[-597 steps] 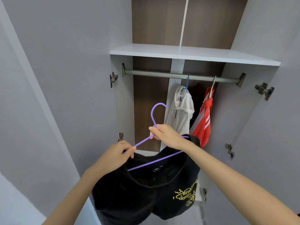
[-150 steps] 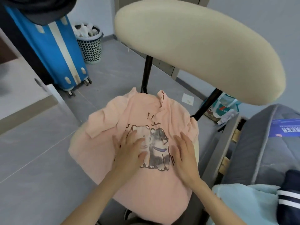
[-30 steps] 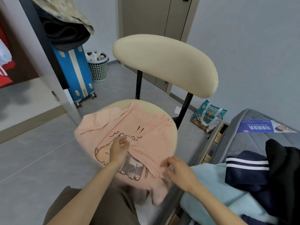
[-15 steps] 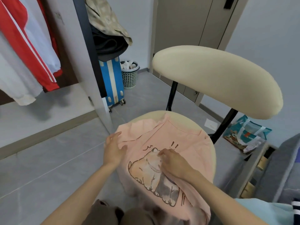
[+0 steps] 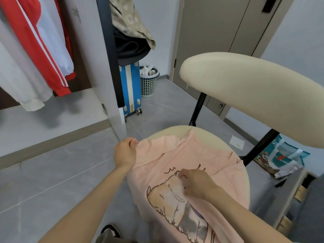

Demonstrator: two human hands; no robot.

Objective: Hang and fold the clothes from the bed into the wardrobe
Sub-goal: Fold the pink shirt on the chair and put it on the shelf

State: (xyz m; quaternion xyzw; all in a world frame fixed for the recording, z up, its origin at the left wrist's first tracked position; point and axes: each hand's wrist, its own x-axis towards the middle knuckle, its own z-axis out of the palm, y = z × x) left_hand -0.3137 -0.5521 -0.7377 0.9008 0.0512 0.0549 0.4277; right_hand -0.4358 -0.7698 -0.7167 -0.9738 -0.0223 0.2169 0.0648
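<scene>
A pink T-shirt (image 5: 198, 155) with a cartoon animal print lies on the round cream seat of a chair (image 5: 245, 81), partly folded. My left hand (image 5: 124, 152) grips the shirt's left edge at the sleeve. My right hand (image 5: 194, 183) pinches the fabric in the middle of the print. At the upper left the open wardrobe (image 5: 52, 109) shows a white garment (image 5: 21, 88) and a red-and-white jacket (image 5: 43, 50) hanging.
A blue suitcase (image 5: 130, 88) and a mesh bin (image 5: 148, 83) stand behind the wardrobe door's edge (image 5: 112, 67), with dark and beige clothes draped above. A printed bag (image 5: 282, 160) lies on the floor at the right. The grey tiled floor (image 5: 52, 172) spreads to the left.
The view has swung left toward the wardrobe. My left hand has moved out to the shirt's left edge and gripped it; my right hand stays on the print, now pinching the cloth.
</scene>
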